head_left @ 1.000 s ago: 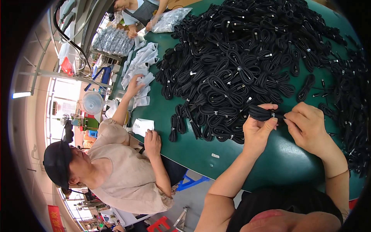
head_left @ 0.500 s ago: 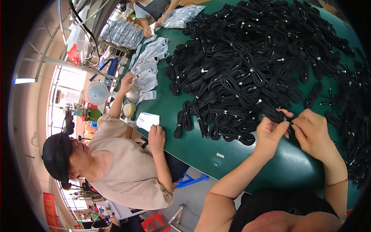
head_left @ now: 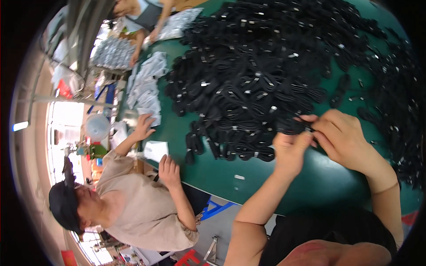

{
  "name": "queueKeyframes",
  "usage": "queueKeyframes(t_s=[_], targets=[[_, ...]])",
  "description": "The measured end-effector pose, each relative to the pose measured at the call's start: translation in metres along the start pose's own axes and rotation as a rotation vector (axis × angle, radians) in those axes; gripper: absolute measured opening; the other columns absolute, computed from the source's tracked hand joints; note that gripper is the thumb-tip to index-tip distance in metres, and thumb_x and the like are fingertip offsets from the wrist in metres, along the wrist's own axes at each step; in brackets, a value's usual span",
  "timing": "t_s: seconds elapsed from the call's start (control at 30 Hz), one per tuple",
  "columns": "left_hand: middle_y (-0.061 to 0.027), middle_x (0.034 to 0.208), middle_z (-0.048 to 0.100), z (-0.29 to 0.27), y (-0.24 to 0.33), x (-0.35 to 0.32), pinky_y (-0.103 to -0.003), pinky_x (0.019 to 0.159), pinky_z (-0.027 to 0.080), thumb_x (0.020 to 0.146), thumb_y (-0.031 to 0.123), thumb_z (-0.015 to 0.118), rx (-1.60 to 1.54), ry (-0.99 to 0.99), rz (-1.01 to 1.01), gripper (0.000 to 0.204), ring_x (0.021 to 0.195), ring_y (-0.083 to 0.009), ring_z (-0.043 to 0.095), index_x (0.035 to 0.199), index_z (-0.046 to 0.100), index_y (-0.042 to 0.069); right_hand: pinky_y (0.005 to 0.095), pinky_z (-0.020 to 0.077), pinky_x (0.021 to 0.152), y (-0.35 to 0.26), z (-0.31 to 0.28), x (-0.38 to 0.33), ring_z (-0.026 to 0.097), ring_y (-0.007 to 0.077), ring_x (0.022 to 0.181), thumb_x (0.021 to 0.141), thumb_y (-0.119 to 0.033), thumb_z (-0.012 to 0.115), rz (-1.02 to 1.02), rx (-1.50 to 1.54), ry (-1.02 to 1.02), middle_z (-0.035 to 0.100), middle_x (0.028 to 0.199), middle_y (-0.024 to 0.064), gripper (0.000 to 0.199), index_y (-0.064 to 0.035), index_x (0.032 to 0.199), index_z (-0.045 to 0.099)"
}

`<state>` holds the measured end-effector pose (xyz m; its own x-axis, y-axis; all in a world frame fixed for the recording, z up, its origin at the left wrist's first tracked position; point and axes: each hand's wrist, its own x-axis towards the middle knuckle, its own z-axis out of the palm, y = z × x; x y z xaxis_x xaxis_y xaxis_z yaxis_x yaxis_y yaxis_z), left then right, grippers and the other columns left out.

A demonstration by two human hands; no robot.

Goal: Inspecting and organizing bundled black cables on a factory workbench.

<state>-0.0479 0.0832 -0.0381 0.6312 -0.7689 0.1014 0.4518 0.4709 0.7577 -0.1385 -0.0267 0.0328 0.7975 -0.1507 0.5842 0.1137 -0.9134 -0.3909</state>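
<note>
The cable coil (head_left: 296,126) is best kept pinched between left hand (head_left: 290,150) and right hand (head_left: 341,137), its loops gathered tight above the desk (head_left: 248,177).

Both forearms enter from the lower edge and are bare from elbow to wrist; no sleeve shows on either. The left hand (head_left: 290,150) and the right hand (head_left: 341,137) are bare: no gloves. No ring, watch or band can be made out on the wrists or fingers, though the picture is somewhat blurred there. The fingernails look short and unpainted as far as can be told. The torso is covered by a black top (head_left: 328,235), plain, with no print or seam visible. Its neckline lies at the bottom edge of the picture. No badge, strap or lanyard shows on the top.
</note>
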Motion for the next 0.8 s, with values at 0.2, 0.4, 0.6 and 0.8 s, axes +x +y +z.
queueKeyframes(t_s=[0.2,0.4,0.6,0.8], targets=[[-0.018,0.118,0.051,-0.007,0.001,0.006,-0.027,0.07,0.048,0.084,0.006,0.058,-0.099,-0.049,-0.018,0.027,0.086,-0.0157,0.057,0.11,0.051,0.003,0.0331,0.0455,0.053,0.013,0.008,-0.012,0.054,0.0247,0.066,0.063,0.002,0.063,0.025,0.065,0.016,0.05,0.076,0.0092,0.019,-0.0006,0.08,0.054],[-0.0095,0.111,0.053,-0.001,0.0,0.005,-0.03,0.073,0.047,0.085,0.008,0.057,-0.125,-0.057,-0.023,0.033,0.093,-0.0171,0.055,0.116,0.048,0.001,0.0353,0.047,0.059,0.015,0.001,-0.005,0.057,0.0275,0.071,0.067,-0.006,0.066,0.068,0.051,0.041,0.055,0.083,0.0099,0.026,0.0003,0.09,0.055],[-0.0124,0.113,0.051,-0.005,0.01,0.009,-0.031,0.074,0.044,0.086,0.012,0.056,-0.117,-0.072,-0.012,0.043,0.092,-0.0181,0.054,0.125,0.041,0.001,0.0328,0.047,0.06,0.021,0.006,-0.01,0.057,0.0256,0.069,0.078,-0.014,0.065,0.344,0.475,-0.084,0.057,0.079,0.0121,0.033,0.0016,0.106,0.055],[-0.0155,0.103,0.056,-0.003,0.016,0.012,-0.027,0.058,0.047,0.09,0.014,0.051,0.229,0.124,0.029,0.04,0.07,-0.0162,0.057,0.124,0.038,-0.003,0.0269,0.0455,0.057,0.031,-0.003,-0.005,0.057,0.0189,0.065,0.077,-0.009,0.065,0.372,0.416,0.048,0.057,0.08,0.0098,0.028,-0.0004,0.103,0.057]])
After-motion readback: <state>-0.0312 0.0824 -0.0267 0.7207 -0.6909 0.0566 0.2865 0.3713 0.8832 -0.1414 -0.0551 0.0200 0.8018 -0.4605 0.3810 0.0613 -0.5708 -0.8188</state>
